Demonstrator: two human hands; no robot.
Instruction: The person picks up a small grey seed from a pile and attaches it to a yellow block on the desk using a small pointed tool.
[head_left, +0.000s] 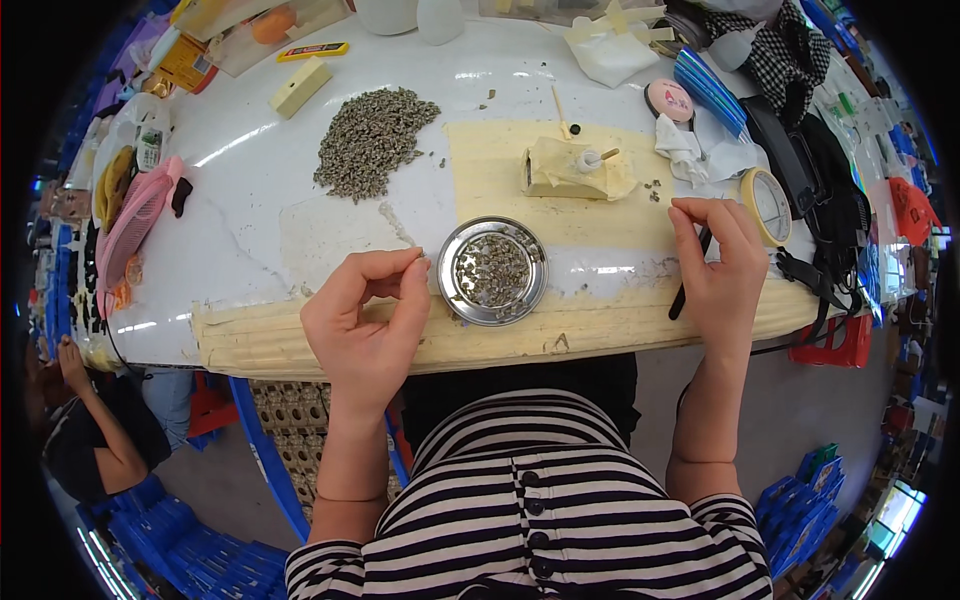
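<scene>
My left hand (368, 318) is just left of a round metal dish (448, 290), its thumb and forefinger pinched together. Whatever lies between those fingertips is too small to make out. Many tiny metal parts (492, 268) lie in the dish. On the right, my right hand (722, 265) hovers over the table with thumb and forefinger closed in a pinch; I cannot make out anything in it. A few loose metal parts (653, 190) lie just beyond its fingertips. A thin black stick-like tool (679, 302) shows beside that hand, partly hidden by it.
A large heap of small metal parts (368, 140) lies at the back left. A tape-covered block (565, 172) with a small white nozzle-like piece stands behind the dish. Masking tape (785, 207) and a black strap (815, 283) are at right. Another person's arm (115, 440) shows far left.
</scene>
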